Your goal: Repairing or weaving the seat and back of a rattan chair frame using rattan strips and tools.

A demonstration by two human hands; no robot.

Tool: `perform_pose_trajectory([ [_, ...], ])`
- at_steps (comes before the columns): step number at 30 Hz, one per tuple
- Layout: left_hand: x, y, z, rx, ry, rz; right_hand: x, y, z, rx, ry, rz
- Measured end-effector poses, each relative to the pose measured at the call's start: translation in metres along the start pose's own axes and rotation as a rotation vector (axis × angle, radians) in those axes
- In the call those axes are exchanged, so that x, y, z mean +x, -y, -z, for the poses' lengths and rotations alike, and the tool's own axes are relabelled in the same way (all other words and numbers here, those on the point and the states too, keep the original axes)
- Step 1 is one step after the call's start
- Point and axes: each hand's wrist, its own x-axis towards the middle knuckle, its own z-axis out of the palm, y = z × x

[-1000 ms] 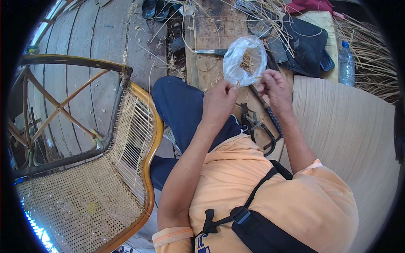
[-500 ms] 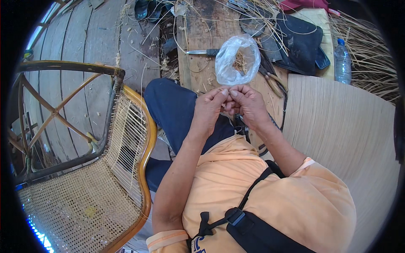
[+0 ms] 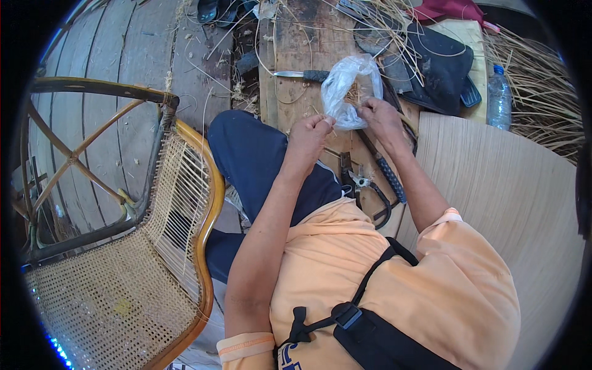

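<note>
Head view: looks like you're at the sorting-small-bits stage, working at the plastic bag (image 3: 335, 92) on the plank (image 3: 287, 111), tan scraps (image 3: 353, 95) inside. Left hand (image 3: 308, 140): grip pinching what seems a thin pale strip (image 3: 334, 130). Right hand (image 3: 385, 123) is by the near right rim; can't tell if its grip holds anything. I'd say the next move calls for a light touch, since flimsy plastic could tip. Watch the knife (image 3: 301, 74) beside the bag, plus cutters (image 3: 364, 182) and braided handle (image 3: 391, 177) nearer you.
</note>
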Motion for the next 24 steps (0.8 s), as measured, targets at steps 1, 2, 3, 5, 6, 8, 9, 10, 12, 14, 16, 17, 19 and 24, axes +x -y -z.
perform_pose_trajectory([
  [1, -0.001, 0.001, 0.001, 0.032, -0.019, 0.022, 0.000, -0.007, 0.000, 0.089, -0.026, 0.034],
  [2, -0.004, 0.000, 0.002, 0.032, -0.019, 0.026, -0.002, -0.006, 0.003, 0.090, -0.023, 0.032],
  [3, -0.008, -0.001, 0.003, 0.027, -0.020, 0.009, -0.005, -0.003, 0.009, 0.149, -0.040, 0.082],
  [5, -0.013, 0.000, 0.004, 0.020, -0.020, -0.008, -0.007, -0.005, 0.013, 0.206, -0.057, 0.133],
  [6, -0.015, 0.000, 0.004, 0.014, -0.016, -0.017, -0.007, -0.008, 0.013, 0.330, -0.015, 0.080],
  [8, -0.017, -0.001, 0.005, 0.006, -0.015, -0.028, -0.007, -0.007, 0.015, 0.453, 0.031, 0.029],
  [9, -0.019, -0.004, 0.005, 0.024, -0.033, -0.022, -0.007, -0.002, 0.019, 0.425, 0.077, -0.047],
  [10, -0.021, -0.005, 0.005, 0.043, -0.052, -0.017, -0.008, 0.000, 0.021, 0.396, 0.124, -0.123],
  [12, -0.023, -0.005, 0.005, 0.046, -0.058, -0.015, -0.012, 0.001, 0.021, 0.280, 0.084, -0.023],
  [14, -0.026, -0.002, 0.006, 0.050, -0.065, -0.012, -0.016, 0.002, 0.021, 0.165, 0.045, 0.076],
  [16, -0.027, 0.004, 0.008, 0.099, -0.064, -0.065, -0.021, 0.006, 0.022, 0.050, 0.170, 0.228],
  [17, -0.030, 0.001, 0.008, 0.100, -0.064, -0.066, -0.023, 0.008, 0.022, 0.051, 0.170, 0.228],
  [19, -0.036, -0.006, 0.008, 0.150, -0.070, -0.004, -0.024, 0.013, 0.021, 0.054, -0.004, 0.298],
  [24, -0.052, -0.012, 0.011, 0.391, -0.121, -0.066, 0.007, 0.044, 0.016, 0.069, 0.144, 0.396],
])
